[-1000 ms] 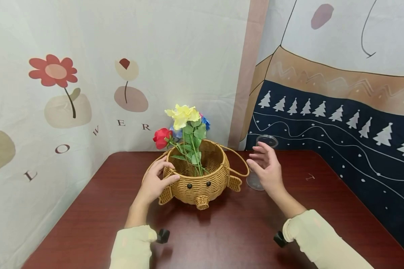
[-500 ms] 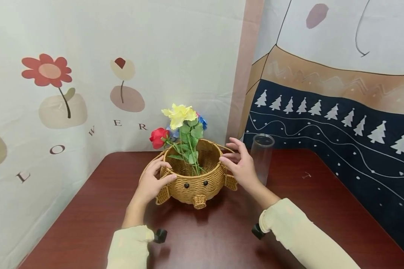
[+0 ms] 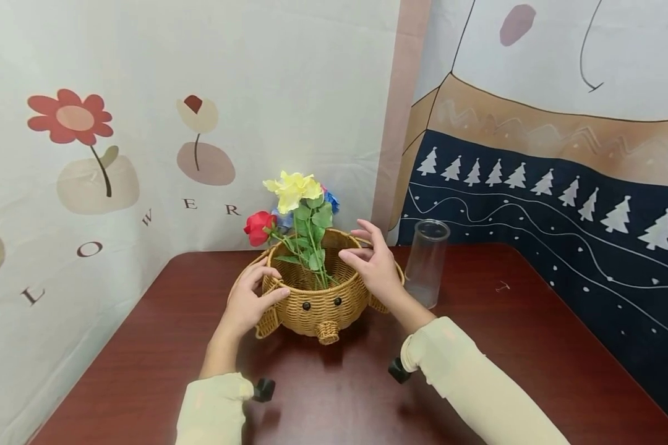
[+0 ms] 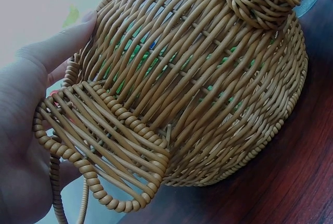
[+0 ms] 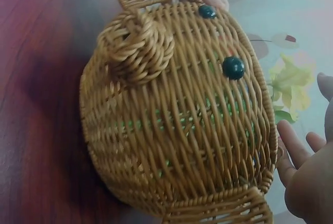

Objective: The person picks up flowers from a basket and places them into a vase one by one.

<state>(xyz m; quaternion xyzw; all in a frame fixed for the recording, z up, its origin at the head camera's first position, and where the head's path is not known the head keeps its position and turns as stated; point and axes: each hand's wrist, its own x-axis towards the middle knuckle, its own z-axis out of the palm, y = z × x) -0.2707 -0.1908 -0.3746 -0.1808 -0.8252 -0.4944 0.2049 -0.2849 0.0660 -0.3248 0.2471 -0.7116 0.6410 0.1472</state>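
Note:
A wicker basket (image 3: pixel 303 318) with an animal face stands on the table, its handles folded down at the sides. Artificial flowers lean inside it: a yellow flower (image 3: pixel 293 191), a red rose (image 3: pixel 260 228) and a partly hidden blue flower (image 3: pixel 331 201). At the left rim my left hand (image 3: pixel 248 301) holds the basket; the left wrist view shows its thumb (image 4: pixel 67 39) along the outside, beside a woven ear (image 4: pixel 106 146). My right hand (image 3: pixel 380 272) hovers by the right rim with fingers spread loosely, close to the stems and gripping nothing. Whether it touches the rim I cannot tell.
A tall clear cylinder (image 3: pixel 426 266) stands upright on the dark red table (image 3: pixel 334 395), just right of my right hand. Printed cloth walls (image 3: pixel 312 93) close off the back and the right side.
My right hand has moved left, from in front of the clear cylinder to the basket's right rim near the stems. The left hand keeps its hold on the left rim.

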